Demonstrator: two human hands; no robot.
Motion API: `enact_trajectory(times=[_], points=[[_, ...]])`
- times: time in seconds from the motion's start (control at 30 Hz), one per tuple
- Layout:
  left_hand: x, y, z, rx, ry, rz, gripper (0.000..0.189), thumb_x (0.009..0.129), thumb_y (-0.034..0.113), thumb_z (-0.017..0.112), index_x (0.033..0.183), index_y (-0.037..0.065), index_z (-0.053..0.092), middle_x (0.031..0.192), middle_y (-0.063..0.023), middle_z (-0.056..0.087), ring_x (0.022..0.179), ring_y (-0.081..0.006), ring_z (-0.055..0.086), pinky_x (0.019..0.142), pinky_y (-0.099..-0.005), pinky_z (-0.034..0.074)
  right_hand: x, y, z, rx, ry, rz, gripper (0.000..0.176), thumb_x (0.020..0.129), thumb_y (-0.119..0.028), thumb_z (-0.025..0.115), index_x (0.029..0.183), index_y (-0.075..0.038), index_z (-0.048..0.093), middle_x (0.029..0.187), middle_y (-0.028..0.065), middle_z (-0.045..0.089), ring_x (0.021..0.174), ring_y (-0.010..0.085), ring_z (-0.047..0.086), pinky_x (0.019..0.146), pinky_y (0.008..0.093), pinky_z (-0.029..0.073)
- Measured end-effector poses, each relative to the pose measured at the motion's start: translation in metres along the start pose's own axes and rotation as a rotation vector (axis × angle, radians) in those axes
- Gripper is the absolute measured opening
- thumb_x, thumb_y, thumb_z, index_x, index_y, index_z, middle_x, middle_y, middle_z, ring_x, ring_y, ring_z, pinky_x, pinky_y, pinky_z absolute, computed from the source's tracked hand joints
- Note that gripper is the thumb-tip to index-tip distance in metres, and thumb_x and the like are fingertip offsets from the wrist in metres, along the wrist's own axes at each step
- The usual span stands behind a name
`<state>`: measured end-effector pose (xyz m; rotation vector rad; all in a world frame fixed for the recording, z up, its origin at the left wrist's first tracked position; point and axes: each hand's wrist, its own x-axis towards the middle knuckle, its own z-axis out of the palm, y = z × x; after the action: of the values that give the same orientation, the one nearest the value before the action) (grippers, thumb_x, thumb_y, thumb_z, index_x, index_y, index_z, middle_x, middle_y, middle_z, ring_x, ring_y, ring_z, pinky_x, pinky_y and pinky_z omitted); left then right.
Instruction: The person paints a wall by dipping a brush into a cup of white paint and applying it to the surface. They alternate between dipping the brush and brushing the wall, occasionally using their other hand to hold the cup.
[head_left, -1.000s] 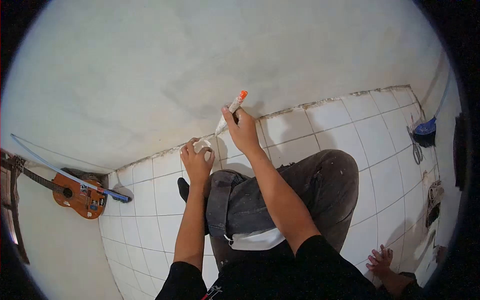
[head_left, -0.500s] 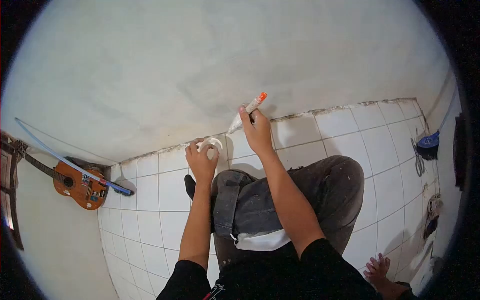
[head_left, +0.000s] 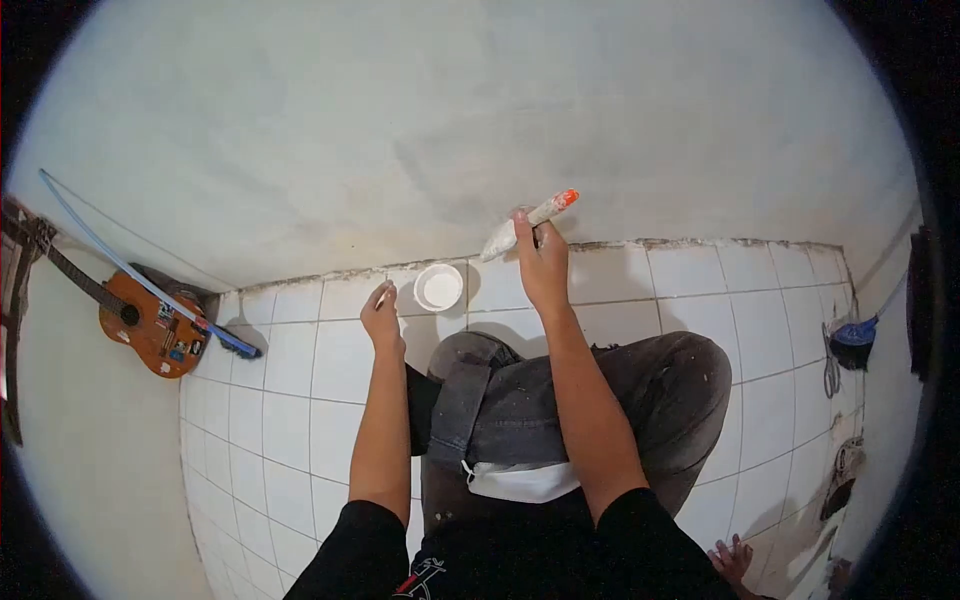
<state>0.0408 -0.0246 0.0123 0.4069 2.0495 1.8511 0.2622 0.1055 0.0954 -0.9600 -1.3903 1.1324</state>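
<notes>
My right hand (head_left: pixel 543 265) is closed around a paintbrush (head_left: pixel 552 207), its handle smeared white with an orange end. The white-coated brush end points down and left, close to the foot of the wall. On the floor tiles between my hands stands a small round white tub (head_left: pixel 438 288) with white material inside. Just left of the tub, apart from it, is my left hand (head_left: pixel 380 315), fingers pinched together. Whatever may be between those fingertips is too small to make out.
A pale wall (head_left: pixel 600 120) meets the white tiled floor (head_left: pixel 270 420) along a rough edge. A guitar (head_left: pixel 150 325) and a blue-handled broom (head_left: pixel 120 258) lean at left. At right are a blue brush (head_left: pixel 855 340), scissors (head_left: pixel 831 372) and another person's hand (head_left: pixel 733 558).
My left hand has let go of the tub and moved left and down. My right hand has shifted right with the paintbrush, turning its handle flatter.
</notes>
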Motion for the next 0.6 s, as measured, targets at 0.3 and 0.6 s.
enact_trajectory(times=[0.3,0.6], points=[[0.012,-0.019,-0.008,-0.082,-0.064,-0.083,0.037,0.083,0.021,0.072,0.113,0.001,0.064,0.101,-0.0018,0.065,0.071,-0.0067,0.047,0.060,-0.0222,0.035,0.000,0.006,0.014,-0.119,-0.105,0.002,0.040,0.098,-0.034,0.046,0.111,0.003,0.055,0.077,0.0195,0.063,0.074,0.0328,0.063,0.069,0.0422,0.047],[0.012,-0.017,-0.006,-0.094,-0.039,-0.089,0.041,0.080,0.030,0.076,0.106,-0.001,0.067,0.088,0.0001,0.062,0.067,-0.0063,0.043,0.058,-0.0216,0.035,0.003,-0.017,0.065,-0.673,-0.542,-0.318,0.036,0.096,-0.034,0.046,0.106,0.000,0.052,0.086,0.0186,0.062,0.083,0.0367,0.062,0.073,0.0469,0.050]])
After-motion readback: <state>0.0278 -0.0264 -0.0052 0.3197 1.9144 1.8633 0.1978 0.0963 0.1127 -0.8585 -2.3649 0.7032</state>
